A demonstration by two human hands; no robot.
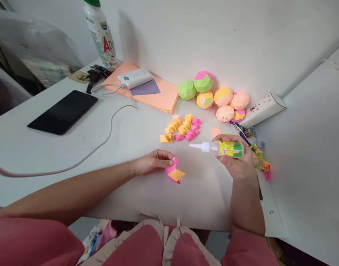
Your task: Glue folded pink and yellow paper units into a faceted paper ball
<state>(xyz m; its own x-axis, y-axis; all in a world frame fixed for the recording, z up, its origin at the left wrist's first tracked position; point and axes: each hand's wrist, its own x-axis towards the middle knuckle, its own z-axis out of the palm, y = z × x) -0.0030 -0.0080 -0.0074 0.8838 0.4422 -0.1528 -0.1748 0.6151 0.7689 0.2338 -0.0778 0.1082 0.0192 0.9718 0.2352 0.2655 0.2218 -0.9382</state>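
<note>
Between the thumb and fingers of my left hand (155, 162) is a folded paper piece (176, 174), pink with an orange face, held just above the table. My right hand (238, 164) is wrapped round a glue bottle (230, 148) with a yellow-green label. The bottle lies sideways, its long white nozzle (197, 146) pointing left, apart from the paper piece. Beyond my hands, several small folded paper units (183, 127) in orange, pink and peach sit in rows. Farther back, several faceted paper balls (204, 81) rest against the wall.
At left lie a black tablet (63, 112) and a white cable (108, 138) running to a power bank (135, 77) on orange paper sheets (163, 96). A white bottle (101, 35) stands behind. To the right are a white box (265, 109), paper scraps (260, 159) and a side wall.
</note>
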